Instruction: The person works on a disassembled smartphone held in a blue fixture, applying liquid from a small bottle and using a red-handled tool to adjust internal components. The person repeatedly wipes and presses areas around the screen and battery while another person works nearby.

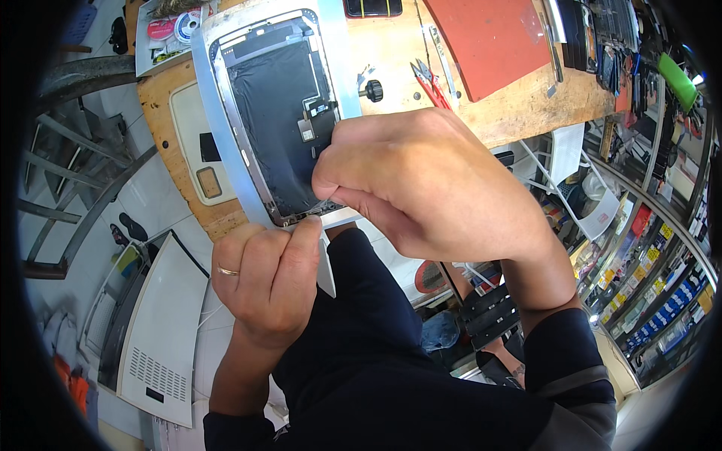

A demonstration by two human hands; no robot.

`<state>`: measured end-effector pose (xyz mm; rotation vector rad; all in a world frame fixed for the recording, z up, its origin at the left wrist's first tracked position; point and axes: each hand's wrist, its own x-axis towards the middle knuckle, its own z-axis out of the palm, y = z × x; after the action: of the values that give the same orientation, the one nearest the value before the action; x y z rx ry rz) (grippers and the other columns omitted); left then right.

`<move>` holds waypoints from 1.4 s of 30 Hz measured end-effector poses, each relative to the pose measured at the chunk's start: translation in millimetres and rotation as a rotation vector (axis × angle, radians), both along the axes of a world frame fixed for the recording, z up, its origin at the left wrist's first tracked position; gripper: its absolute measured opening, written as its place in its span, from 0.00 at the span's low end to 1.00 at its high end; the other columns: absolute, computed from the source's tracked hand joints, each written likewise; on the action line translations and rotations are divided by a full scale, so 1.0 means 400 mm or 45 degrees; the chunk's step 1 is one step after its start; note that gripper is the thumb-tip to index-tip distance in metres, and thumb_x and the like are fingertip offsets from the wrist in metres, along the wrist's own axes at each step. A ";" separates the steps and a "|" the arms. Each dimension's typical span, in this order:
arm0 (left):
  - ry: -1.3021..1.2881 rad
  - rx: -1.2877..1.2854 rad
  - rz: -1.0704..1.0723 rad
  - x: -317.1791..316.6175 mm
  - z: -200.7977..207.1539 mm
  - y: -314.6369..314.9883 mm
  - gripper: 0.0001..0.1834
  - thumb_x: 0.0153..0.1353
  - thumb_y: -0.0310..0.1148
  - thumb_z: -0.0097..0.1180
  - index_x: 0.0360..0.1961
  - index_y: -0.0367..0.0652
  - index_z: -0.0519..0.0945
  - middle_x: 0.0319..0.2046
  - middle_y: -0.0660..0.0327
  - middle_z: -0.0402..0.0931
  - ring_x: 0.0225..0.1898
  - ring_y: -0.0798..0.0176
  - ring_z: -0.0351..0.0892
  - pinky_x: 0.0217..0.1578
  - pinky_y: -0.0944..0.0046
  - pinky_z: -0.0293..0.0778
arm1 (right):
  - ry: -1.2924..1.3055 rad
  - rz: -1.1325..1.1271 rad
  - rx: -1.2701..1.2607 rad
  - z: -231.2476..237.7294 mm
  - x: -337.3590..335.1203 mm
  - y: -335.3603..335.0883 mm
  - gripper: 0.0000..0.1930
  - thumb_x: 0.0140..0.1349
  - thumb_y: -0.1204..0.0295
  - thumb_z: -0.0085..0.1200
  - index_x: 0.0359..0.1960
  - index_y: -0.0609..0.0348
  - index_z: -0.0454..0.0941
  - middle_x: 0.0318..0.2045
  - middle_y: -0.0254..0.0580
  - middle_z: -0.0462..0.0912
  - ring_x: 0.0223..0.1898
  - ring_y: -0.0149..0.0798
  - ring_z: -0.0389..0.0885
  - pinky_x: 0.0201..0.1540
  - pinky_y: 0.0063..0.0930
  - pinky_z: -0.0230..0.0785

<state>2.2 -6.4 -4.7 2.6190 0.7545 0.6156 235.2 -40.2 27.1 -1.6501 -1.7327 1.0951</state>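
An opened tablet, with a black battery area and a metal frame, lies on a pale blue-white board at the workbench's near edge. My left hand is closed at the tablet's bottom edge, its fingers curled around a thin white flat piece that sticks out beside the index finger. Over the lower right of the tablet, my right hand is closed in a pinch. Whatever its fingertips hold is hidden. Small parts and a flex cable show along the tablet's bottom edge, between the two hands.
Red-handled pliers, a metal strip and a black knob are on the wooden bench. A red mat lies at the far right. At the left are a cream tray and a box of spools.
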 end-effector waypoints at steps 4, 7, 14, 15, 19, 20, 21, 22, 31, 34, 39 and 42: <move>0.018 -0.042 -0.001 0.002 0.007 0.004 0.12 0.52 0.27 0.77 0.39 0.43 0.89 0.31 0.64 0.72 0.35 0.57 0.76 0.35 0.58 0.73 | -0.010 0.043 -0.012 0.003 0.003 0.006 0.04 0.65 0.76 0.67 0.39 0.60 0.85 0.32 0.45 0.84 0.34 0.57 0.85 0.35 0.45 0.75; 0.068 -0.090 0.010 0.004 0.016 0.010 0.12 0.52 0.28 0.77 0.38 0.43 0.88 0.31 0.63 0.72 0.36 0.55 0.76 0.36 0.56 0.74 | -0.081 0.087 0.018 0.006 0.006 0.009 0.04 0.65 0.76 0.67 0.39 0.59 0.85 0.32 0.44 0.84 0.34 0.57 0.85 0.34 0.46 0.74; 0.151 -0.015 -0.008 0.011 0.019 0.018 0.11 0.53 0.29 0.74 0.37 0.43 0.86 0.31 0.61 0.71 0.36 0.55 0.76 0.39 0.55 0.74 | -0.080 0.084 0.015 -0.001 0.003 0.011 0.05 0.64 0.76 0.68 0.39 0.59 0.85 0.31 0.43 0.84 0.33 0.56 0.86 0.33 0.46 0.74; 0.172 0.001 -0.005 0.013 0.015 0.018 0.11 0.53 0.29 0.74 0.37 0.43 0.86 0.31 0.61 0.71 0.36 0.55 0.76 0.39 0.54 0.74 | -0.081 0.079 0.024 -0.001 0.002 0.010 0.05 0.64 0.76 0.68 0.38 0.59 0.85 0.31 0.44 0.84 0.33 0.56 0.86 0.33 0.46 0.74; 0.155 0.031 -0.010 0.016 0.004 0.016 0.10 0.54 0.27 0.73 0.36 0.43 0.85 0.31 0.61 0.71 0.36 0.54 0.76 0.38 0.55 0.74 | -0.100 0.076 0.053 0.001 0.001 0.005 0.04 0.64 0.76 0.67 0.38 0.60 0.84 0.31 0.44 0.84 0.33 0.56 0.85 0.33 0.46 0.75; 0.148 0.035 -0.008 0.017 0.002 0.015 0.09 0.54 0.27 0.73 0.36 0.43 0.84 0.31 0.61 0.70 0.36 0.54 0.76 0.38 0.55 0.74 | -0.092 0.076 0.038 0.000 0.002 0.005 0.05 0.64 0.77 0.67 0.38 0.61 0.84 0.30 0.45 0.83 0.33 0.57 0.85 0.33 0.46 0.75; 0.153 0.031 -0.002 0.017 0.000 0.013 0.09 0.54 0.26 0.73 0.36 0.43 0.84 0.31 0.60 0.70 0.36 0.54 0.76 0.38 0.55 0.74 | -0.081 0.074 0.051 -0.003 0.003 0.006 0.05 0.64 0.77 0.67 0.38 0.61 0.84 0.30 0.45 0.83 0.33 0.57 0.85 0.33 0.47 0.75; 0.142 0.036 -0.003 0.017 -0.001 0.012 0.09 0.54 0.26 0.73 0.36 0.42 0.84 0.31 0.60 0.70 0.36 0.54 0.76 0.38 0.54 0.74 | -0.072 0.072 0.077 -0.006 0.003 0.006 0.05 0.64 0.77 0.67 0.38 0.61 0.84 0.30 0.45 0.83 0.33 0.57 0.85 0.33 0.47 0.75; 0.135 -0.040 -0.028 0.007 -0.001 0.009 0.05 0.70 0.27 0.66 0.41 0.38 0.83 0.34 0.55 0.74 0.37 0.49 0.74 0.38 0.51 0.71 | -0.013 0.029 0.065 -0.014 0.001 0.009 0.10 0.44 0.79 0.72 0.28 0.66 0.85 0.29 0.53 0.87 0.38 0.59 0.91 0.37 0.51 0.81; 0.117 -0.020 -0.012 0.007 -0.004 0.008 0.05 0.66 0.27 0.69 0.40 0.39 0.83 0.33 0.57 0.72 0.36 0.51 0.74 0.38 0.52 0.71 | -0.021 0.039 0.047 -0.012 -0.001 0.011 0.09 0.44 0.80 0.71 0.28 0.66 0.85 0.29 0.53 0.87 0.37 0.59 0.91 0.37 0.50 0.82; 0.113 0.019 0.023 0.006 -0.012 0.006 0.09 0.60 0.27 0.74 0.37 0.42 0.84 0.30 0.61 0.69 0.35 0.53 0.75 0.37 0.54 0.73 | -0.078 0.082 0.051 -0.002 -0.007 0.015 0.07 0.47 0.79 0.70 0.29 0.65 0.86 0.29 0.53 0.87 0.37 0.58 0.91 0.36 0.50 0.82; 0.092 -0.052 -0.003 -0.002 -0.010 0.005 0.04 0.69 0.26 0.67 0.42 0.38 0.84 0.34 0.57 0.72 0.36 0.50 0.73 0.38 0.52 0.70 | -0.113 0.093 0.093 0.007 -0.006 0.024 0.06 0.49 0.78 0.68 0.29 0.66 0.86 0.29 0.53 0.87 0.36 0.57 0.91 0.35 0.49 0.82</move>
<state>1.5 -4.2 -8.8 2.6164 0.7767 0.5017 232.6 -30.6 30.0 -1.6243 -1.8796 0.9918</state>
